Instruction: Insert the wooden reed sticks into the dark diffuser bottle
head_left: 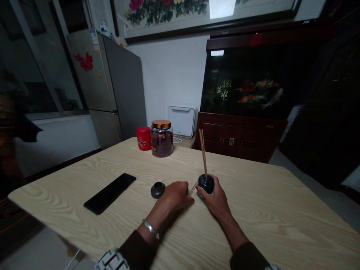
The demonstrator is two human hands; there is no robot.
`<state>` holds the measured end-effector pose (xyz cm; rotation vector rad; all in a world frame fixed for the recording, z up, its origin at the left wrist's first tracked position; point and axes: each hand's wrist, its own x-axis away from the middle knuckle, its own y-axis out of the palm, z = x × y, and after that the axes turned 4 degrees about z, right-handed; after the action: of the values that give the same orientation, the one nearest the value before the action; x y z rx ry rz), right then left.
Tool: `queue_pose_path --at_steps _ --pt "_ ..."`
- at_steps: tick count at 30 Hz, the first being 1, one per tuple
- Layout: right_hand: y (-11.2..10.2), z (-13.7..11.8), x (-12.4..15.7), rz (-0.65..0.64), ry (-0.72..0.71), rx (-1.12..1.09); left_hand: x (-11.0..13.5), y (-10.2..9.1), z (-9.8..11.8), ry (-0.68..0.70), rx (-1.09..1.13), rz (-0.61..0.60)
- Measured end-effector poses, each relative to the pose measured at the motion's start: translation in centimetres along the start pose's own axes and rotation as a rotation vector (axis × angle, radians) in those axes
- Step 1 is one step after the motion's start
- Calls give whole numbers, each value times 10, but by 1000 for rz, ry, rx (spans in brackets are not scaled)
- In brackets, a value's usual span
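Pinches at least one thin stick [193,188] in the left hand [176,195], just left of the dark bottle [207,183]. Clasps that bottle (base partly hidden) in the right hand [218,198], with open tabletop [267,198] rightward.

Your head cam looks fwd & down across the table [264,210] from your side (single view, wide), w/ your L hand [174,195] & R hand [216,198] near, wall [171,71] far back.

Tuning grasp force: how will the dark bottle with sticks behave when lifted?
The dark bottle looks glossy, so probably slippery; small enough for the right hand to span, so likely light. Its upright sticks look thin, so may sway.
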<state>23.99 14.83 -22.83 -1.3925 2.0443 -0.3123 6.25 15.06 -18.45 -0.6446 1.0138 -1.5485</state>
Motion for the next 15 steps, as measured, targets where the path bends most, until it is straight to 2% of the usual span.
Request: queue_pose_path --at_steps 3,8,15 --pt "0 -1 0 -1 -8 1 7 2 1 -13 -123 -60" --pt "1 2 -1 3 -4 2 3 1 6 -23 -276 -163" --pt "2 2 -1 12 -8 -4 4 -7 14 -42 -412 -162"
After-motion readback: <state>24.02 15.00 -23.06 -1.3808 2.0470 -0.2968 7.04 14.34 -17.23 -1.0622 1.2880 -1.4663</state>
